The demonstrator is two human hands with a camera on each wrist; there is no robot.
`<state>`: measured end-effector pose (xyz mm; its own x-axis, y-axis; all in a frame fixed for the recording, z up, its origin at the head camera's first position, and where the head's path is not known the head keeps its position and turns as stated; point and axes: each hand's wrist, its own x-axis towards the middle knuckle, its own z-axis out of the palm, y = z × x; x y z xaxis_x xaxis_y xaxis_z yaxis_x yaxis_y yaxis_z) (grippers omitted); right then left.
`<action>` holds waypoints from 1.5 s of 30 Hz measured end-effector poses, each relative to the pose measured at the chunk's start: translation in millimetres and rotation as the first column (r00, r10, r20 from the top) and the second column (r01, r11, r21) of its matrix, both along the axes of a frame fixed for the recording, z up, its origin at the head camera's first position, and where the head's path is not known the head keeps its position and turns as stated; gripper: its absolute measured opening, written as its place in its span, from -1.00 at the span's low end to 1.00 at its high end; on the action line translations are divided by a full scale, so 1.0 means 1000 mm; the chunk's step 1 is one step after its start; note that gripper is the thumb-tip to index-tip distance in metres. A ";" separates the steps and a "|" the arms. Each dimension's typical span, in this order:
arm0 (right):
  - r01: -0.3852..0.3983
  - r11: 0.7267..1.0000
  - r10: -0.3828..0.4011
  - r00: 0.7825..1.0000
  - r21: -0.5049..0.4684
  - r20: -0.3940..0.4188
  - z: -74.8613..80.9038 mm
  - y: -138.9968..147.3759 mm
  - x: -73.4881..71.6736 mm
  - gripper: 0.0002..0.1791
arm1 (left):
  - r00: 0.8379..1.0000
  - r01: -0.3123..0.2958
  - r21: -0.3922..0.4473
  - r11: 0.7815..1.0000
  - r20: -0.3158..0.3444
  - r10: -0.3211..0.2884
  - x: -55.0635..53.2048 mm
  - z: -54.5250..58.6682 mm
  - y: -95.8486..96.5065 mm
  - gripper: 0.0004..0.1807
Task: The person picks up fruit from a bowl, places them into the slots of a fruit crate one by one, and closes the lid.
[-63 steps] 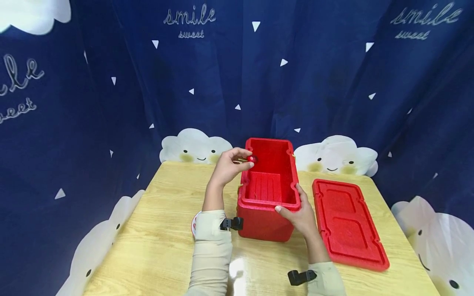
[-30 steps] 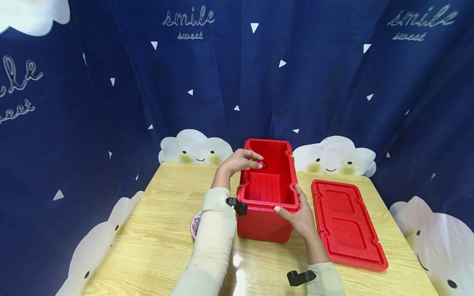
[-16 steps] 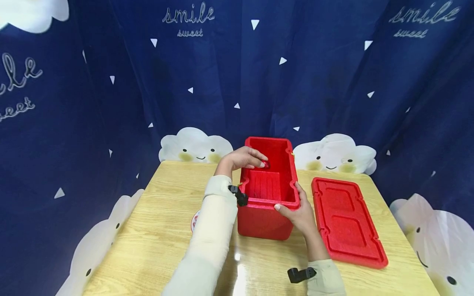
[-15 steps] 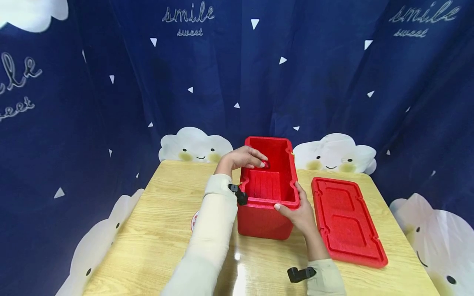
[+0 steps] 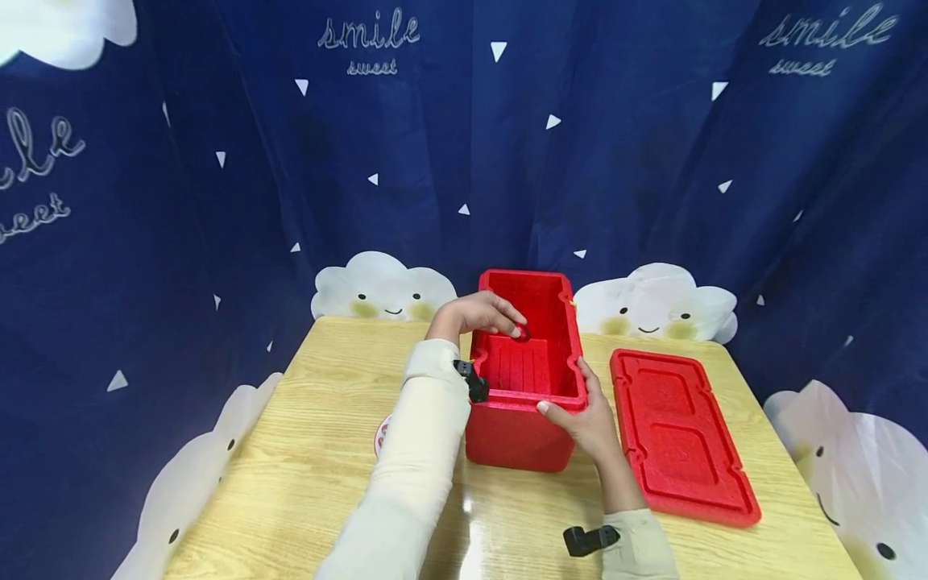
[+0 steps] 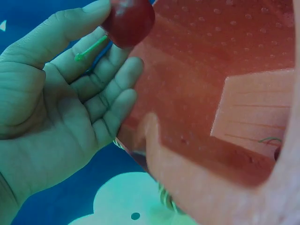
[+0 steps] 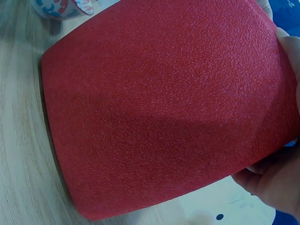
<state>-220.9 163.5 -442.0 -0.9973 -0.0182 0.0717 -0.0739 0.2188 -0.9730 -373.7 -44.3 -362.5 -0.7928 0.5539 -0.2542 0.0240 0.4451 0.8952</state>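
Observation:
A red box [image 5: 518, 435] without its lid stands upright on the table. My left hand [image 5: 484, 314] reaches over its left rim and pinches a cherry [image 6: 130, 22] between thumb and fingers. That cherry is dark red and round, with a short green stem, and hangs above the box's inside. In the left wrist view, a second dark round thing [image 6: 278, 153] with a thin green stem lies partly hidden on the box floor. My right hand [image 5: 590, 415] grips the box's near right corner, thumb over the rim and fingers along the side wall.
The red lid [image 5: 685, 435] lies flat on the wooden table [image 5: 312, 467], right of the box. Left of it, a patterned cup or bowl [image 7: 58, 8] is mostly hidden behind my left sleeve in the head view. A blue curtain [image 5: 464, 145] hangs behind.
My left hand has moved right with the cherry, from the box's left rim to over its inside, then dipped slightly. The right hand keeps its hold on the corner.

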 end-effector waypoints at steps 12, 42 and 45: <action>0.006 1.000 -0.006 1.000 0.004 -0.013 0.000 0.001 0.001 0.06 | 0.999 0.034 -0.038 0.999 0.030 -0.033 0.001 0.000 0.016 -0.66; 0.018 1.000 -0.018 0.999 -0.004 -0.029 -0.031 0.012 -0.015 0.11 | 0.966 -0.087 0.086 0.993 -0.237 0.105 0.063 -0.007 -0.007 -0.61; 0.010 1.000 -0.010 1.000 -0.025 -0.010 -0.026 0.010 -0.013 0.11 | 0.947 -0.101 0.116 0.988 -0.293 0.131 0.073 -0.010 -0.008 -0.62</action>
